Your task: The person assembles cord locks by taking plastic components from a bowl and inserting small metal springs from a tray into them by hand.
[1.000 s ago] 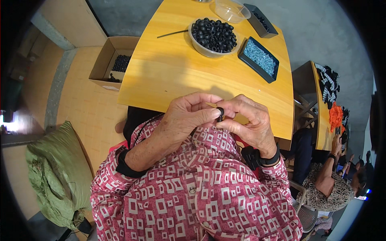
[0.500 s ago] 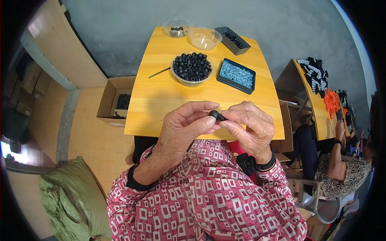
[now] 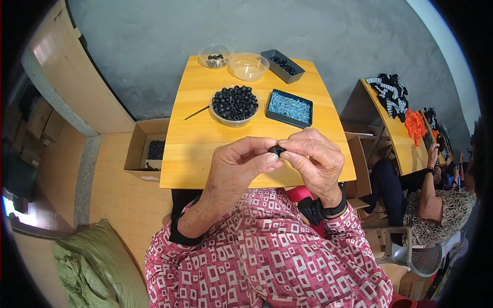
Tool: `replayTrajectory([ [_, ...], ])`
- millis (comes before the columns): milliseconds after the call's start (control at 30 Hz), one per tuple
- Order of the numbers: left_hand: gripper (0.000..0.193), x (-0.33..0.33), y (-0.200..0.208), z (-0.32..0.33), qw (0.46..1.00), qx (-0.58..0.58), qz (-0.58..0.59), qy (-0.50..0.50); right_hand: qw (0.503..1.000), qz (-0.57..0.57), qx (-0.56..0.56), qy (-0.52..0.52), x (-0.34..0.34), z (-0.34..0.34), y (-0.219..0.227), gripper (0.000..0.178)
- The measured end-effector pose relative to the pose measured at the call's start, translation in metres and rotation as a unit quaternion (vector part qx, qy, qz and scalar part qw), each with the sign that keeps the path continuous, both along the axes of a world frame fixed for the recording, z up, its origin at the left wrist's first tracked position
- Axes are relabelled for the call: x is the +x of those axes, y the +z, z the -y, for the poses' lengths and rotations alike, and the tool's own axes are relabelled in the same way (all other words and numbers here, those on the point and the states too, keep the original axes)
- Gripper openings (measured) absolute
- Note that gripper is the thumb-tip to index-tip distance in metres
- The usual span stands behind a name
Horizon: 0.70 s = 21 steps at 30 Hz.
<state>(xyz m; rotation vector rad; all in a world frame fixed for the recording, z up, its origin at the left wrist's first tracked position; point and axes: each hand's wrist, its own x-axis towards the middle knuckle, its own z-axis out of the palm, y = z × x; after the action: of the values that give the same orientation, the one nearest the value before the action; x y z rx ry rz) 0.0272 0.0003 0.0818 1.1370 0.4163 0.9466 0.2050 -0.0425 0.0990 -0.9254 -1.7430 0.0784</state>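
My left hand [image 3: 240, 163] and my right hand [image 3: 317, 163] meet over the table's near edge. Pinched between both sets of thumbs and fingertips is a small black rounded piece [image 3: 278, 150]; the fingers hide part of it. Beyond my hands stands a clear bowl [image 3: 235, 123] heaped with black rounded pieces [image 3: 235, 101], some showing holes. To its right lies a black tray [image 3: 288, 121] full of small shiny bluish pieces [image 3: 290, 105], too small to make out singly.
At the table's back are a clear bowl [image 3: 201, 61] with a few black pieces, an empty clear bowl [image 3: 249, 73] and a dark box [image 3: 290, 78]. A thin black rod [image 3: 196, 113] lies left. Cardboard box [image 3: 134, 154] and green sack [image 3: 110, 264] stand left; a person [image 3: 436, 215] sits right.
Both hands keep their pinch. The black piece has turned between the fingertips, and less of it shows. The view has tilted, so the table sits slightly lower.
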Motion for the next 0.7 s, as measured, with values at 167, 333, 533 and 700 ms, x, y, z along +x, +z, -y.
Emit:
replayTrajectory([
  [167, 0.022, 0.001, 0.004, -0.002, 1.0, 0.012, -0.013, -0.019, 1.0, -0.017, -0.013, 0.01, 0.003, -0.001, 0.001, 0.016],
  [333, 0.02, 0.004, 0.001, -0.004, 0.998, 0.057, -0.026, -0.01, 0.999, 0.027, -0.006, -0.02, 0.002, 0.004, 0.003, 0.016],
  [533, 0.02, 0.008, -0.003, 0.002, 0.993, 0.105, -0.04, 0.036, 0.998, 0.055, -0.012, -0.018, 0.004, 0.003, 0.006, 0.018],
  [700, 0.019, 0.004, -0.004, 0.004, 0.977, 0.18, -0.085, 0.074, 0.995, 0.095, -0.001, -0.026, 0.002, 0.007, 0.008, 0.017],
])
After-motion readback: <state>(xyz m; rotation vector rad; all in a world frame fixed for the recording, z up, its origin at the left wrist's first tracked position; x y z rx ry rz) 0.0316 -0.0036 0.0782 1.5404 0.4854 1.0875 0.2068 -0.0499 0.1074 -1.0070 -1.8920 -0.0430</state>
